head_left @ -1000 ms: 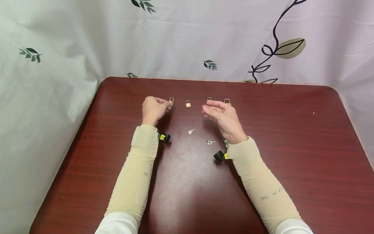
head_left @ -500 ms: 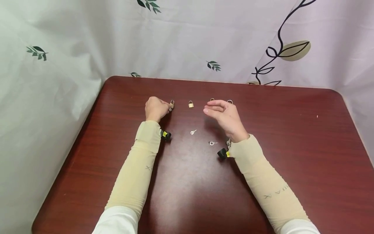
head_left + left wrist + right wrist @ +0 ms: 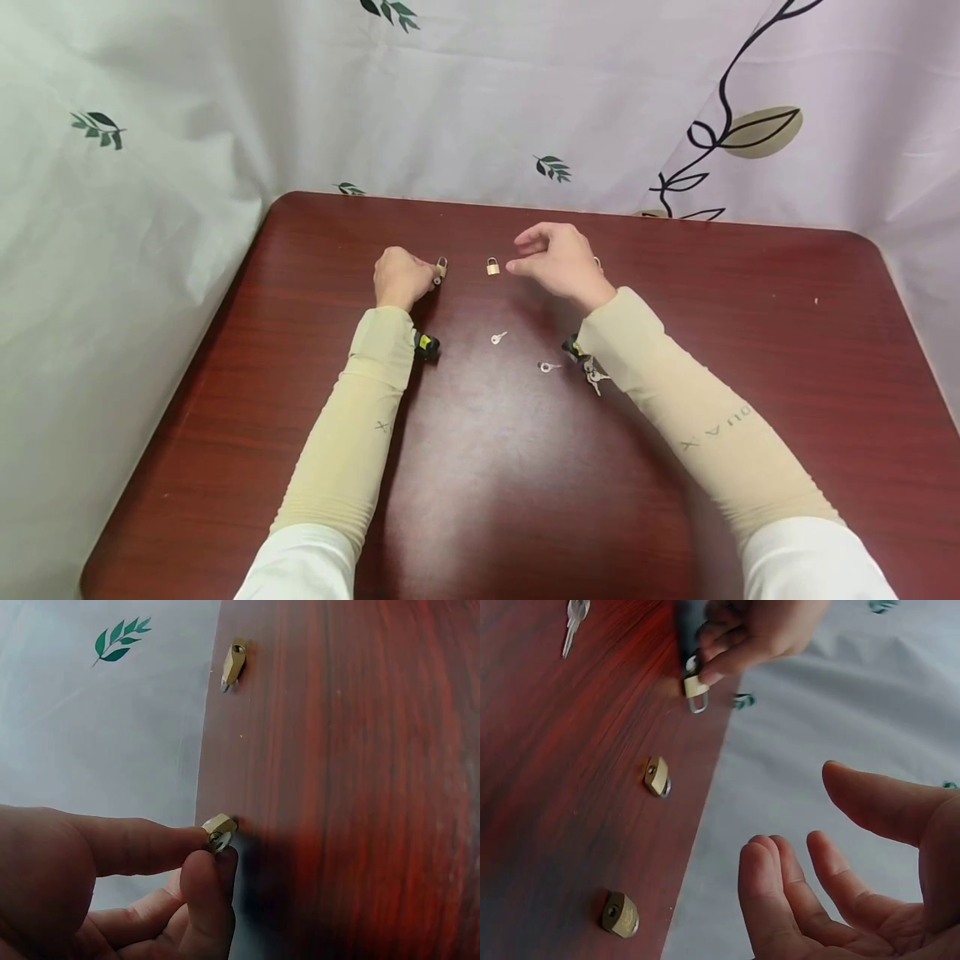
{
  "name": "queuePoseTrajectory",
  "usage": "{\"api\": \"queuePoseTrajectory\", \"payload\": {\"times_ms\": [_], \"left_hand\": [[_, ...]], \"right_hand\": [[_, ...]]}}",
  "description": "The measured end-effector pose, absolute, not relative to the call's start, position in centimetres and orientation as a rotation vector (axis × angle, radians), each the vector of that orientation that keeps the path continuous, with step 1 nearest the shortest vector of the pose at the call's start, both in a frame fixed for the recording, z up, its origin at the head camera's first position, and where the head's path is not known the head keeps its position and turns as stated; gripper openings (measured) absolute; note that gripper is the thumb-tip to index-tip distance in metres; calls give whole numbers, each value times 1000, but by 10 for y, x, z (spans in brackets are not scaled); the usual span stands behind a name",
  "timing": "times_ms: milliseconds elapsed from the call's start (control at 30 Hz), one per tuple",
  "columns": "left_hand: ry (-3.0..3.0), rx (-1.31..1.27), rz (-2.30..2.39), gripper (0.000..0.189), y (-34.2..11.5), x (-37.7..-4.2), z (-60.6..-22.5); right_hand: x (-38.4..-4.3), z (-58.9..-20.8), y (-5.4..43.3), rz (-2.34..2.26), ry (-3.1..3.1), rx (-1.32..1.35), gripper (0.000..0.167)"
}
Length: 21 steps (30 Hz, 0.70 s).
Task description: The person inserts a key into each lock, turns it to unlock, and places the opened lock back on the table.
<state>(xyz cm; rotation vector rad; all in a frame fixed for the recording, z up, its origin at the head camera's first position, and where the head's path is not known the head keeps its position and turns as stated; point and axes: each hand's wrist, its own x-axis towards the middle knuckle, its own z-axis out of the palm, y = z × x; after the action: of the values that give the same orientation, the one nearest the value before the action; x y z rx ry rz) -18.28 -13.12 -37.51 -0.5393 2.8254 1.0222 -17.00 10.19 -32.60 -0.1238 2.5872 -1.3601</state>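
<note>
My left hand pinches a small brass padlock between thumb and index finger, with a silver key at its keyhole end. The lock's shackle points away toward the table's far edge. Beside it on the table sits a second padlock, its keyhole showing in the left wrist view. My right hand hovers just right of that lock, thumb and fingers spread apart with nothing between them. A third padlock is in the right wrist view, hidden behind the right hand in the head view.
Another padlock's shackle peeks out right of the right hand. Loose keys lie nearer: one key in the middle, another key to its right, and a cluster of keys beside the right wrist camera. A patterned curtain hangs behind the table.
My right hand has moved forward toward the padlock row, its thumb and fingers now wider apart, uncovering more of the keys by the wrist. My left hand keeps its pinch. The head view shifts slightly.
</note>
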Motion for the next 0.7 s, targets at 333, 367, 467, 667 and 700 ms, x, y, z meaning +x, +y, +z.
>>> {"api": "queuePoseTrajectory", "payload": {"times_ms": [333,367,467,667,700], "left_hand": [[2866,-537,844,31,-134,-186,-376],[2864,-538,846,30,-134,-185,-376],[2866,-538,841,29,-134,-184,-374],[2900,-473,792,26,-128,-174,-365],[2913,-447,785,25,-125,-171,-363]], "right_hand": [[-196,-330,83,-1116,2655,-140,39],[-198,-331,82,-1104,2657,-134,39],[-203,-332,78,-1080,2654,-104,39],[-206,-332,71,-995,2669,-72,39],[-207,-332,70,-978,2678,-70,40]]}}
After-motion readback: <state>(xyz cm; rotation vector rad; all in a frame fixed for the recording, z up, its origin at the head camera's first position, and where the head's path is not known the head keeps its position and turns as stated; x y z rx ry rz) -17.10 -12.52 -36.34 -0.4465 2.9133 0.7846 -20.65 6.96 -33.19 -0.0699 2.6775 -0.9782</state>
